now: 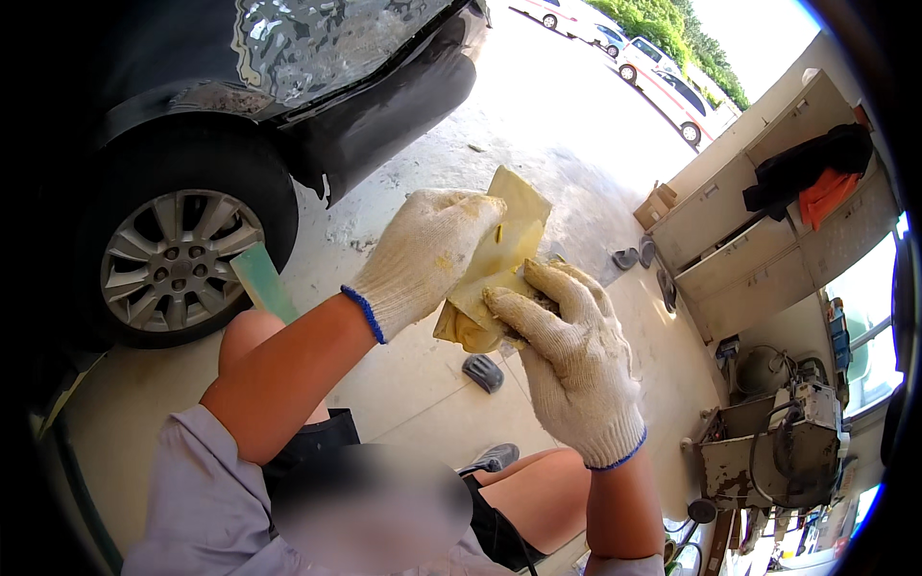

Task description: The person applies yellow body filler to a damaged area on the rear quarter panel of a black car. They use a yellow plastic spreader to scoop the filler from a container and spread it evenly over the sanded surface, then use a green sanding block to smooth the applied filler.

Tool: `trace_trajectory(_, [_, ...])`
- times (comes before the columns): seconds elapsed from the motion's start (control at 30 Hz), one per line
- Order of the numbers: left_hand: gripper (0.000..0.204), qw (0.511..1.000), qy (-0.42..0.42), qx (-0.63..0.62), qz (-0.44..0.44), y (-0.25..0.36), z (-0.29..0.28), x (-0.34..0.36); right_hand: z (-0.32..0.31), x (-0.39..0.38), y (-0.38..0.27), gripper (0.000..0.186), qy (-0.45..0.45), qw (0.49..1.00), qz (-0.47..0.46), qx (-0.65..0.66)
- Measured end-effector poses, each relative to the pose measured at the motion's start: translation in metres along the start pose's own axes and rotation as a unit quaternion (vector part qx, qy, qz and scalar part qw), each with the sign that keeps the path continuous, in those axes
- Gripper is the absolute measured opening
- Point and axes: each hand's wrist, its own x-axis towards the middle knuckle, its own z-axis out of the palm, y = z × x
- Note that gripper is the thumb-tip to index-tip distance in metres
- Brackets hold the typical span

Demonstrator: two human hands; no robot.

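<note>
Both my hands wear off-white knitted work gloves with blue cuffs and yellowish stains. They are raised together in front of me. My left hand (437, 240) is closed on a flat, thin yellow sheet (521, 213) with smears on its surface, gripping it along its left side. Below, the sheet widens into a folded or crumpled yellow part (469, 328). My right hand (581, 346) is curled against the sheet's lower right, thumb and fingers pinched near it. Something dark shows between those fingers, too covered to name.
A dark car with a wheel (178, 254) and rippled grey bodywork (307, 48) stands at the left. A green flat strip (261, 281) leans near the tyre. A dark clog (483, 372) lies on the floor. Cabinets (740, 269) and a worn machine cart (759, 451) line the right.
</note>
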Motion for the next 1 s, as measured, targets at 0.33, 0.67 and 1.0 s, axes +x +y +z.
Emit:
trace_trajectory(0.33, [0.046,0.969,0.053,-0.201,0.132,0.06,-0.04,0.023,-0.037,0.008,0.01,0.044,0.156,0.949,0.034,0.273])
trace_trajectory(0.67, [0.063,0.825,-0.072,-0.536,-0.165,-0.068,0.044,-0.008,0.099,-0.052,0.083,0.046,0.212,0.818,0.132,0.518])
trace_trajectory(1.0, [0.053,0.88,-0.006,-0.446,-0.164,-0.052,0.019,-0.017,0.077,-0.056,0.074,0.046,0.304,0.682,0.141,0.65])
